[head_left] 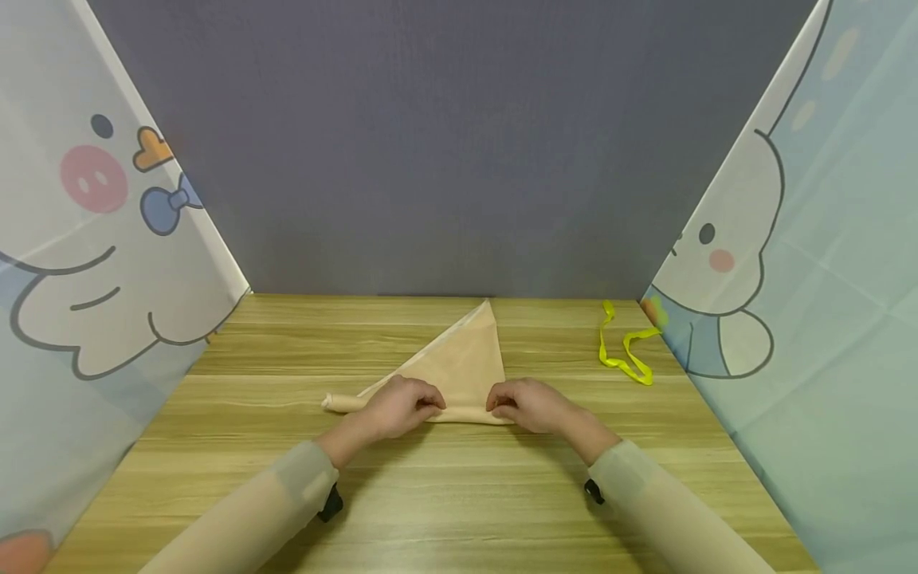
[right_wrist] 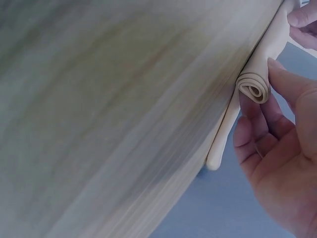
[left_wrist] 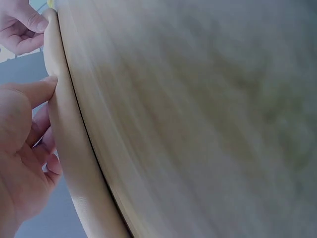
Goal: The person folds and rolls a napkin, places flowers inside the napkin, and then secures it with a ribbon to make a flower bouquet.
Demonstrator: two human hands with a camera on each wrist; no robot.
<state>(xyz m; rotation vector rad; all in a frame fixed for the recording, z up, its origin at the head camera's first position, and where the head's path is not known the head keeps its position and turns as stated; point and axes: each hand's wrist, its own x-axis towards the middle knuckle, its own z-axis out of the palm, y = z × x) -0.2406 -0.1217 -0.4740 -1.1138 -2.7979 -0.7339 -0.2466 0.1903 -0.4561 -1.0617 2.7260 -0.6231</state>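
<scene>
A beige cloth (head_left: 462, 359) lies on the table, its far part flat and tapering to a point toward the back wall. Its near edge is rolled into a tube (left_wrist: 74, 148), which sticks out at the left with a narrow end (head_left: 330, 402). My left hand (head_left: 405, 406) pinches the roll left of the middle, thumb on the near side. At the roll's right end my right hand (head_left: 531, 405) pinches it between thumb and fingers. In the right wrist view that end shows a spiral of layers (right_wrist: 254, 89) beside the right thumb.
A crumpled yellow ribbon (head_left: 613, 363) lies at the right rear of the wood-grain table (head_left: 459, 494). A grey wall (head_left: 445, 159) stands behind the table, with cartoon-printed sheets (head_left: 86, 239) at the left and right sides.
</scene>
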